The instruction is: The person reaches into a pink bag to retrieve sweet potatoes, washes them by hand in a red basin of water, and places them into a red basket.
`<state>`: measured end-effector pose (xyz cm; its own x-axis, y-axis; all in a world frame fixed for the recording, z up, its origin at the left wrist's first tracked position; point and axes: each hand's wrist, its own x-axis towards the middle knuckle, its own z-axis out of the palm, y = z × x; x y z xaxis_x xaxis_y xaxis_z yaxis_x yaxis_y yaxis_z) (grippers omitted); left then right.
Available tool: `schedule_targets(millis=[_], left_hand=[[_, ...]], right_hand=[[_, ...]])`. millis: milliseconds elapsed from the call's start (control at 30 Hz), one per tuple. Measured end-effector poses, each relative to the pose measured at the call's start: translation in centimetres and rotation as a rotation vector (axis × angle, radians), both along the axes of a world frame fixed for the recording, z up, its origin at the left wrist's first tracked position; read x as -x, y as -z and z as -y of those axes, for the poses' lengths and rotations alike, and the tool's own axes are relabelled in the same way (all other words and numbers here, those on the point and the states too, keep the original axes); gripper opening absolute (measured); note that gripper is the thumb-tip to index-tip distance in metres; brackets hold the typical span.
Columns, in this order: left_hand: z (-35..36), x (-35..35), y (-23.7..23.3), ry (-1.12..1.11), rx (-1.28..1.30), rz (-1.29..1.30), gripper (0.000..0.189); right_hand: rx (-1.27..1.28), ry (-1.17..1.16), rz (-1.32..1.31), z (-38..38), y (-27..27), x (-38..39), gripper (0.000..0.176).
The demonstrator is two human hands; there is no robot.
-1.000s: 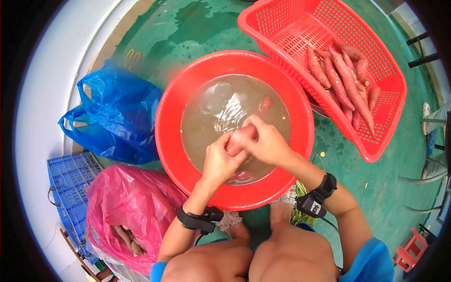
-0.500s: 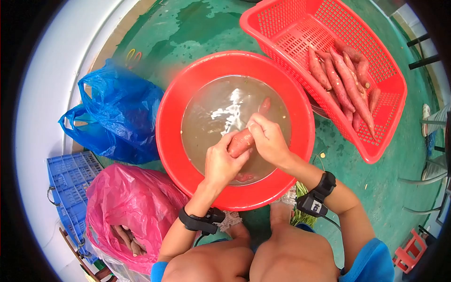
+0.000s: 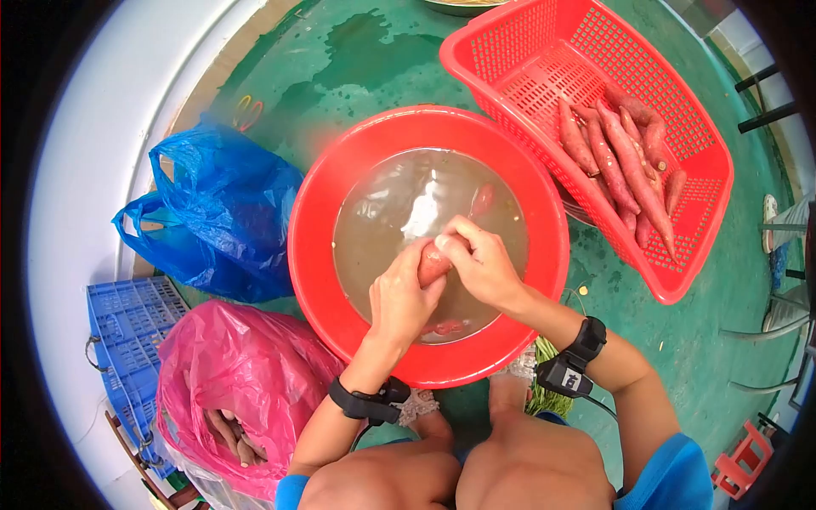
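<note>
A reddish sweet potato (image 3: 433, 267) is held over the murky water (image 3: 382, 221) of a round red basin (image 3: 314, 246). Wrapped round its body is my left hand (image 3: 399, 291). My right hand (image 3: 484, 265) has its fingers curled over the upper end, touching the skin there; part of the sweet potato is hidden by both hands. Another sweet potato (image 3: 483, 200) shows in the water beyond my right hand. Close to the basin's near side, one more reddish piece (image 3: 448, 327) lies partly under the water.
At the upper right, a red perforated basket (image 3: 701, 204) holds several sweet potatoes (image 3: 625, 153). Left of the basin stand a blue plastic bag (image 3: 225, 208), a pink bag (image 3: 255, 340) with brownish roots inside, and a blue crate (image 3: 127, 331). Green stalks (image 3: 551, 393) lie by my foot.
My right hand has shifted slightly left over the sweet potato's end, and less of the sweet potato shows. The view has tilted a little, so the basin sits lower.
</note>
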<state>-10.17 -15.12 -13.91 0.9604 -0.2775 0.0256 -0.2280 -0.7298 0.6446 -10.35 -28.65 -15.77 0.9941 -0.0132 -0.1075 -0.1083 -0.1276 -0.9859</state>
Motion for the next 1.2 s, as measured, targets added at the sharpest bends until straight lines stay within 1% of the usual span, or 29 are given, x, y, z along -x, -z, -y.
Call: schedule_targets(millis=[33,67,100,167,200,233,267,300,333,367,400,433,467,500,567,633,667,700,767,800,833,867,967,1033,1067,1100,1133,1167,1200], left_hand=[[0.1,0.0,-0.2,0.002,0.0,-0.029,0.04],[0.1,0.0,-0.4,0.002,-0.001,-0.028,0.04],[0.1,-0.2,-0.5,0.027,-0.057,-0.088,0.039],[-0.1,-0.6,-0.3,0.055,-0.112,-0.148,0.039],[-0.5,-0.9,0.3,0.062,-0.244,-0.282,0.042],[-1.1,-1.2,1.2,0.067,-0.376,-0.415,0.046],[-2.0,-1.2,2.8,0.051,-0.444,-0.491,0.046],[-3.0,-1.2,4.3,0.054,-0.442,-0.49,0.046],[-3.8,-1.1,5.4,0.056,-0.536,-0.492,0.044],[-4.2,-1.0,6.4,0.058,-0.629,-0.493,0.042],[-4.2,-0.9,6.5,0.064,-0.628,-0.493,0.042],[-4.2,-0.8,6.6,0.094,-0.729,-0.427,0.04],[-4.3,-0.8,6.7,0.12,-0.83,-0.358,0.039],[-4.3,-0.8,7.1,0.116,-0.831,-0.359,0.039],[-3.8,-0.5,8.2,0.274,-0.838,-0.234,0.042],[-2.4,-0.7,7.4,0.284,-0.787,-0.278,0.038],[-1.9,-1.0,6.7,0.298,-0.716,-0.492,0.038],[-1.5,-1.2,6.2,0.313,-0.638,-0.705,0.037],[-1.6,-0.7,6.9,0.335,-0.605,-0.71,0.036],[-1.7,-0.4,7.2,0.325,-0.571,-0.63,0.039],[-1.8,-0.1,7.4,0.314,-0.538,-0.55,0.041],[-1.7,0.2,7.6,0.314,-0.539,-0.549,0.041],[-0.9,0.6,6.9,0.349,-0.573,-0.496,0.033],[-0.3,0.0,7.3,0.456,-0.65,-0.67,0.04],[-0.5,-0.3,7.4,0.461,-0.65,-0.673,0.04],[-1.1,-0.8,7.5,0.479,-0.552,-0.693,0.041],[-1.6,-1.1,7.6,0.497,-0.453,-0.713,0.042],[-2.3,-1.3,8.2,0.504,-0.453,-0.719,0.042],[-2.8,-1.5,8.4,0.349,-0.259,-0.701,0.038]], right_hand=[[0.026,0.021,-0.034,0.2,0.3,0.0,0.02],[0.024,0.023,-0.017,0.5,1.3,0.0,0.023],[0.024,0.023,-0.017,0.5,1.3,0.0,0.023],[0.087,-0.041,-0.261,0.8,1.3,0.0,0.028],[0.149,-0.084,-0.277,1.0,2.0,0.0,0.035],[0.15,-0.083,-0.276,1.4,1.8,0.0,0.035],[0.364,-0.135,-0.251,1.9,1.3,0.1,0.037],[0.58,-0.184,-0.226,2.3,0.8,0.1,0.04],[0.699,-0.242,-0.252,2.6,0.3,0.0,0.045],[0.701,-0.238,-0.254,2.9,-0.2,-0.2,0.045],[0.742,-0.347,-0.321,3.0,-0.7,-0.5,0.046],[0.781,-0.46,-0.387,3.1,-0.9,-0.6,0.047],[0.781,-0.462,-0.386,3.1,-0.8,-0.6,0.047],[0.834,-0.481,-0.401,2.9,-0.6,-0.4,0.046],[0.888,-0.502,-0.414,2.3,0.1,0.4,0.045],[1.187,-0.461,-0.243,1.6,1.3,1.7,0.042],[1.098,-0.606,-0.306,1.7,1.7,1.7,0.043],[1.099,-0.604,-0.309,1.6,1.6,1.7,0.043],[0.876,-0.728,-0.459,1.2,1.3,1.8,0.044],[0.857,-0.729,-0.456,1.3,1.5,1.9,0.042],[0.858,-0.726,-0.457,1.6,1.5,1.9,0.042],[0.932,-0.68,-0.468,1.8,1.6,1.9,0.041],[1.051,-0.613,-0.488,1.1,2.6,2.4,0.04],[1.097,-0.594,-0.509,0.5,3.8,3.4,0.04],[0.957,-0.687,-0.499,0.4,4.4,3.8,0.038],[0.814,-0.773,-0.489,0.4,4.7,4.0,0.036],[0.555,-0.808,-0.384,0.9,4.4,3.0,0.028],[0.552,-0.806,-0.392,1.2,3.6,2.5,0.028],[0.243,-0.708,-0.483,1.3,2.0,2.0,0.024]])
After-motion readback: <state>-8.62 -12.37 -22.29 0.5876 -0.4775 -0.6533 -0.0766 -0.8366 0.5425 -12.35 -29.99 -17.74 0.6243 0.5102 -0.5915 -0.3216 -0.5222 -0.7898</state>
